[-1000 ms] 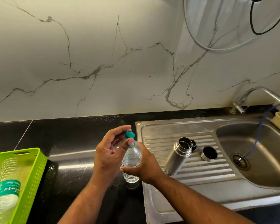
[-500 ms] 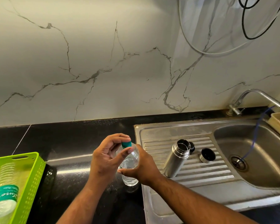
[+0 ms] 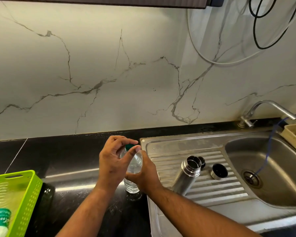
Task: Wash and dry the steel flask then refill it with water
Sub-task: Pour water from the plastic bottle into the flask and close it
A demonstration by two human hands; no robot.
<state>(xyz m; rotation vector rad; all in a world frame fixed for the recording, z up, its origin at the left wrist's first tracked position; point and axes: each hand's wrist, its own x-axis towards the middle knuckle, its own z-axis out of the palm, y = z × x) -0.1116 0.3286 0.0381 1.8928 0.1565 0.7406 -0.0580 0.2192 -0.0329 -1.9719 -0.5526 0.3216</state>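
Left hand [image 3: 112, 165] pinches the green cap [image 3: 130, 146], right hand [image 3: 146, 178] grips the water bottle [image 3: 134, 164]. Steel flask [image 3: 186, 177] stands open just right of that hand, not touching.

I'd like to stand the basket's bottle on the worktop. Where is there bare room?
The black counter is bare between the green basket and the plastic bottle, and along the wall behind it. The drainboard strip nearest the wall is also free. Crowded: mid-drainboard, where the steel flask and two lids stand close together.
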